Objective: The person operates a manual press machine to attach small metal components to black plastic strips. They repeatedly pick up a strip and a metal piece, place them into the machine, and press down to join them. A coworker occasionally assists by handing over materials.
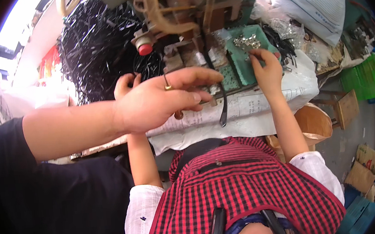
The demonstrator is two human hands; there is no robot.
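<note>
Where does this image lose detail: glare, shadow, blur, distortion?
Head view: upper left blown out to white, glints on the black strips; head view: dark clothing at lower left sinks to near-black; head view: metal parts in the green tray hard to separate; head view: fisheye corners go black.

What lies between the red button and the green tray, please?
In the head view, metal machine parts and a black strip lie between the red button and the green tray.

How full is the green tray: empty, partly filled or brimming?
Partly filled: shiny parts cluster toward the far end of the tray, and bare green shows nearer.
</note>
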